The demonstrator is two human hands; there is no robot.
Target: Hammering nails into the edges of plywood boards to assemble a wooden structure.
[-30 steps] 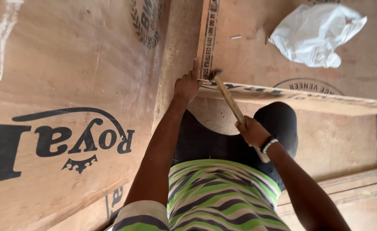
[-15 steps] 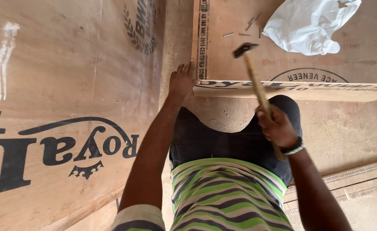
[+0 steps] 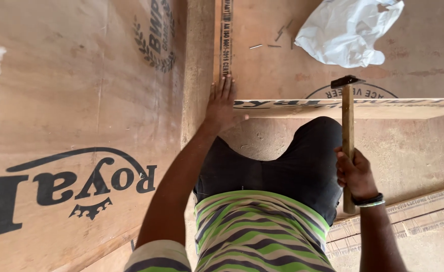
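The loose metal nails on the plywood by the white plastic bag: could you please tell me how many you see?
4: one thin metal nail leftmost, one beside it, and two slanted ones nearer the white plastic bag. The bag may hide others.

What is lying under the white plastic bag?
The white plastic bag lies on a plywood sheet, with loose nails beside it. Anything beneath the bag is covered and cannot be seen.

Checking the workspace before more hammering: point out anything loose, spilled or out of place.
A few loose nails lie scattered on the plywood sheet beside a crumpled white plastic bag, not gathered in anything. Otherwise nothing stands out: the left hand steadies the plywood strip, the right hand grips the hammer.
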